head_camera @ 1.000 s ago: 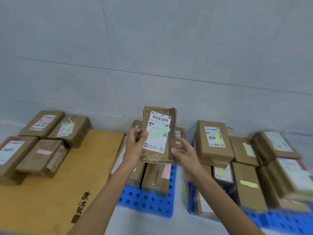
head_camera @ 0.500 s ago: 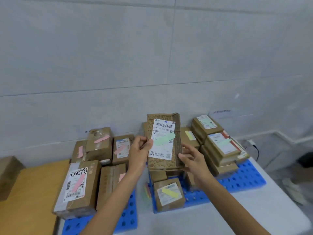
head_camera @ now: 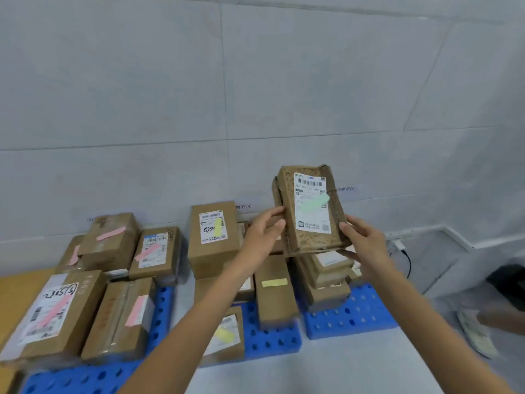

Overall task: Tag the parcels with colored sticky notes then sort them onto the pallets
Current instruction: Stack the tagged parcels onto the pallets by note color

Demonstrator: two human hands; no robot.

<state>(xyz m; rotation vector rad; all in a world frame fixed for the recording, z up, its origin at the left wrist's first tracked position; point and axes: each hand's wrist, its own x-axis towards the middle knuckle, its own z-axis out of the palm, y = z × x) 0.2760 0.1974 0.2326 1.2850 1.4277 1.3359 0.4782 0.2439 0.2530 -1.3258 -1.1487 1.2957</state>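
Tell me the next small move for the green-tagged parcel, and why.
Probably lower the parcel onto the right stack just beneath it. The left hand and right hand hold it there; its green note is on, while pink-noted parcels sit left and yellow-noted parcels in the middle.

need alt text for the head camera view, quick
The left hand and the right hand hold up a worn brown parcel with a green sticky note on its label, above stacked parcels on a blue pallet. To the left, parcels with yellow notes and pink notes sit on other blue pallets, against a grey wall.
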